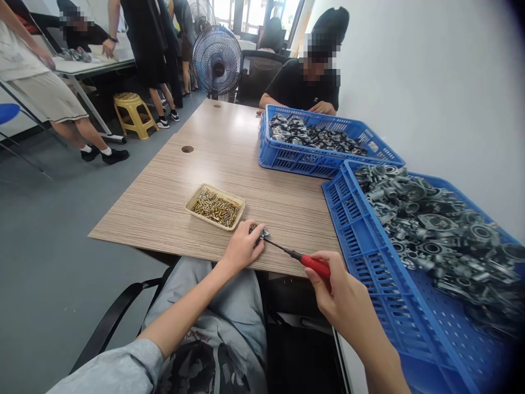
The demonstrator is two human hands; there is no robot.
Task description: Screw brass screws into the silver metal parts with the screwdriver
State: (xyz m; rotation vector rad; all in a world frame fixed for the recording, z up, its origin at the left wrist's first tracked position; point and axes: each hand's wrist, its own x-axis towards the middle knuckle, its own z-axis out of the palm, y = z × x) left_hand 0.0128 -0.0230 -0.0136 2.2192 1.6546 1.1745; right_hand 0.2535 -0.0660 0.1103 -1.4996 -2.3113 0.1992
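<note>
My left hand (241,246) rests on the near edge of the wooden table (213,158), its fingers closed around a small grey metal part (261,234). My right hand (336,287) grips the red handle of a screwdriver (305,260). The screwdriver's thin dark shaft points left and up, with its tip at the metal part. A shallow beige tray (192,203) full of small brass screws (215,208) sits just beyond my left hand.
A blue crate (348,219) of grey cast metal parts stands at my right; a second blue crate (287,156) is further back. A person in black sits at the far end. A fan (217,60), yellow stool (131,112) and standing people are at the left.
</note>
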